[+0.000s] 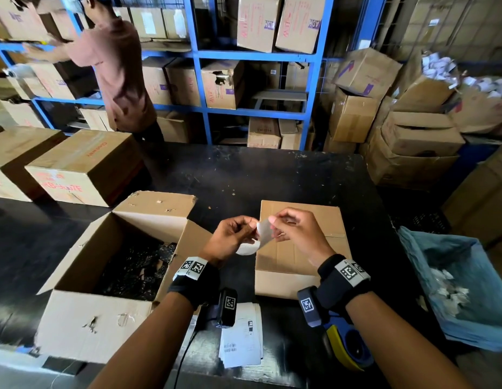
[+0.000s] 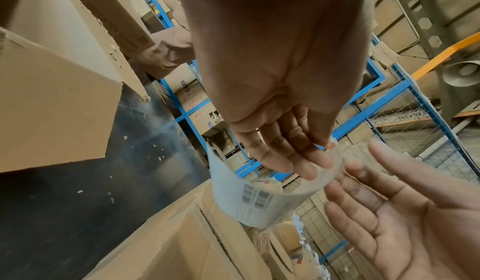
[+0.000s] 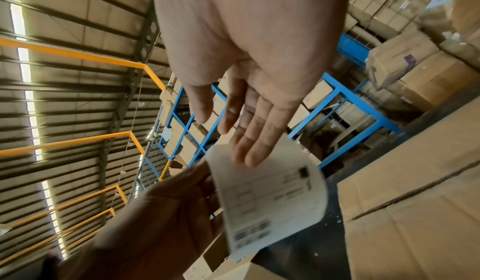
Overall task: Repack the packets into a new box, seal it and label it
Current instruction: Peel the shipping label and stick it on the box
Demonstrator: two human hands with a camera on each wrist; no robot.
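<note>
Both hands are raised over the closed cardboard box (image 1: 300, 265), holding a white printed label (image 1: 262, 234) between them. My left hand (image 1: 251, 228) pinches the label's curled lower part, and its barcode shows in the left wrist view on the label (image 2: 259, 200). My right hand (image 1: 275, 224) pinches the label's top edge with thumb and forefinger. The right wrist view shows the label (image 3: 270, 198) bent under the right hand (image 3: 233, 140). The old open box (image 1: 84, 321) stands to the left with dark contents (image 1: 132, 265) inside.
A stack of printed labels (image 1: 241, 338) lies at the black table's (image 1: 244, 175) near edge beside a yellow and blue tape dispenser (image 1: 348, 349). A blue bin (image 1: 468, 329) with paper scraps stands at the right. Sealed boxes (image 1: 84, 167) sit far left. A person (image 1: 115, 66) works at the blue shelves.
</note>
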